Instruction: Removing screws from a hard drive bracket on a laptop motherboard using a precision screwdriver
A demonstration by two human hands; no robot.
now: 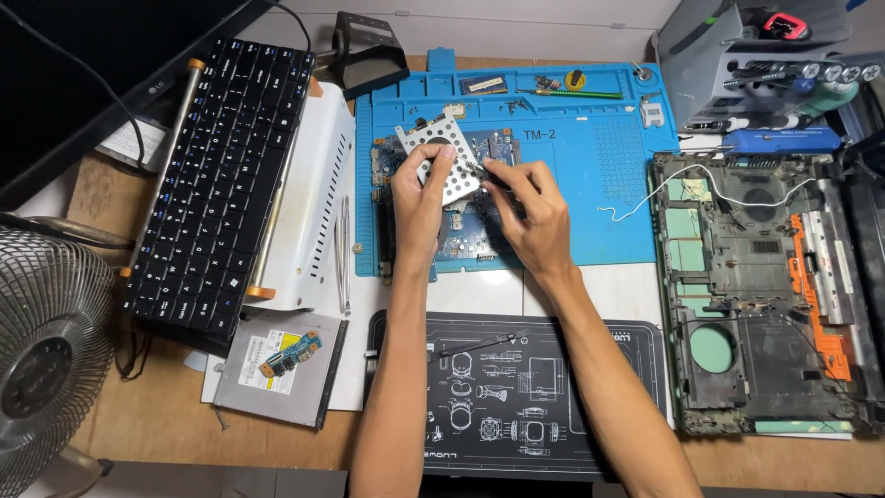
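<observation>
left hand point(419, 189) pinching perforated metal bracket point(441, 159), upper centre | right hand point(535, 217) pinching thin tool point(477, 168) | risk: slip, gouging blue circuit board point(470, 231) beneath

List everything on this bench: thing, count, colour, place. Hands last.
perforated metal bracket: 1, silver, held over the blue mat
circuit board: 1, blue, on the mat under the hands
work mat: 1, blue, centre
laptop base: 1, dark with orange parts, right
keyboard: 1, black, left
optical drive: 1, grey, lower left
fan: 1, grey, far left
diagram mat: 1, black, bottom centre
left hand: grip on the bracket
right hand: fingertips at the bracket's edge
</observation>
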